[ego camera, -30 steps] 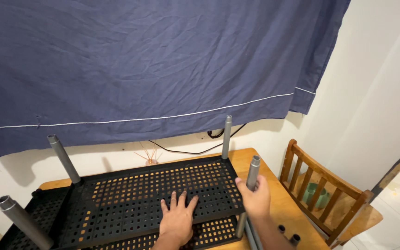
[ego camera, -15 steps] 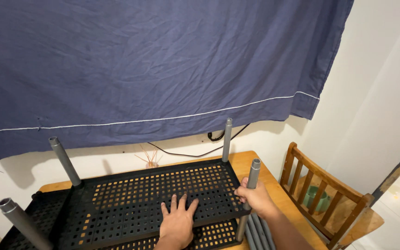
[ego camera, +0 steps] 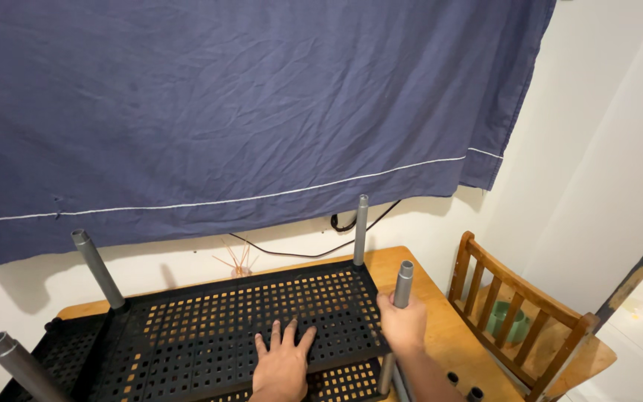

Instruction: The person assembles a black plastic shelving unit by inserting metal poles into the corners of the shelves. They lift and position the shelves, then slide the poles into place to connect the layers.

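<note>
A black perforated shelf panel (ego camera: 210, 327) is lying across a wooden table (ego camera: 440, 327), with grey tubes standing up from its corners. At the far left, one grey tube (ego camera: 16, 365) is leaning toward the camera, and behind it a second tube (ego camera: 98, 269) is tilting up near the wall. A dark blue cloth (ego camera: 247, 104) is hanging over the wall behind. Near the middle, the left hand (ego camera: 283, 365) is lying flat on the panel with its fingers spread, palm down. Beyond it, a rear tube (ego camera: 360, 231) is standing upright at the back right corner. Just to the right, the right hand (ego camera: 403, 324) is wrapping closed around the front right corner tube (ego camera: 402, 283), gripping it below its open top. A second black panel (ego camera: 344, 380) is showing beneath. At the far right, a wooden chair (ego camera: 515, 298) is standing beside the table, with a green bowl (ego camera: 507, 320) sitting on its seat.
</note>
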